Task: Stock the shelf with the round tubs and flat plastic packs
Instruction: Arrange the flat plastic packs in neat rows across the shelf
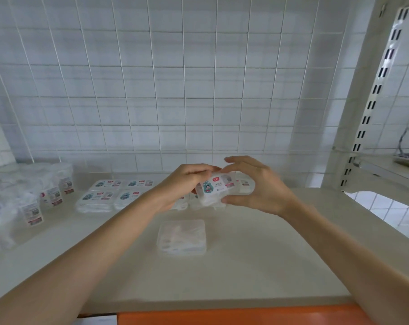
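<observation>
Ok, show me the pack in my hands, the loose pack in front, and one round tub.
held pack point(216, 186): head view, on its printed label.
loose pack point(182, 236): head view, middle of its clear top.
round tub point(32, 212): head view, on its side label.

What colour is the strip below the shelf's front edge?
The strip is orange; head view shows it.

Tubs point(32, 212) block the shelf's point(280, 266) left, packs point(109, 191) line the rear, a lone pack point(182, 236) sits mid-shelf; right front looks open.
</observation>
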`<state>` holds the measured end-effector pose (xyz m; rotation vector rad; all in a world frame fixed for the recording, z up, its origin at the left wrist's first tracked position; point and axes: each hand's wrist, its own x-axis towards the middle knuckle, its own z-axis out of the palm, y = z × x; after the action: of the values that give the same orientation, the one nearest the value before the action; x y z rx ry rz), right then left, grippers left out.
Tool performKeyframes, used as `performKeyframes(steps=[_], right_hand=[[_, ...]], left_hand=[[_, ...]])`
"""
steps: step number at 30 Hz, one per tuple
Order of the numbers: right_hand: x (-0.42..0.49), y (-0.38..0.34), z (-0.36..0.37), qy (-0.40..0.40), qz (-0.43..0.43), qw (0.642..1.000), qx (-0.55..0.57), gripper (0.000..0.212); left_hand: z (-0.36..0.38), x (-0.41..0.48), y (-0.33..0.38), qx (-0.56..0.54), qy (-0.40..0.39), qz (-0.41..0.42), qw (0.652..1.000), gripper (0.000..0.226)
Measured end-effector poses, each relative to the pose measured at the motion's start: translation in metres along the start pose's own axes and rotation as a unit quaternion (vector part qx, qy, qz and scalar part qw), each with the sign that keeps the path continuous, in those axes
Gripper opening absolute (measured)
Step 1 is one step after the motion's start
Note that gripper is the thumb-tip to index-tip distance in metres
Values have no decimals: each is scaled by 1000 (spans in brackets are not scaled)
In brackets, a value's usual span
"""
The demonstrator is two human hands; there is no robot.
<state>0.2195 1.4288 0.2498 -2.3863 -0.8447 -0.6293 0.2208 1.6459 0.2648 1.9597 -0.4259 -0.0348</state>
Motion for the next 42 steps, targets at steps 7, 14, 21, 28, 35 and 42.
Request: performKeyframes(steps=[7,14,21,28,35,42], right_hand=[[-2,-4,-6,14,8,998,-60,56],[-11,26,-29,-19,126,984,-120,52],[-23,38,-24,-88,133,974,-158,55],[-25,40,-22,-117,159,971,-135,55],[-22,38,-18,-135,162,973,-95,38],[-23,45,-13,-131,147,980,-41,32]], left_hand=[[2,-1,-1,103,52,18,993,30],[2,0,-18,345,9,64,936,23],[6,0,-22,369,4,46,928,26],[7,-1,-22,387,5,47,921,26],[9,-1,-23,417,8,54,907,29],[10,-3,-22,435,-5,55,899,30]])
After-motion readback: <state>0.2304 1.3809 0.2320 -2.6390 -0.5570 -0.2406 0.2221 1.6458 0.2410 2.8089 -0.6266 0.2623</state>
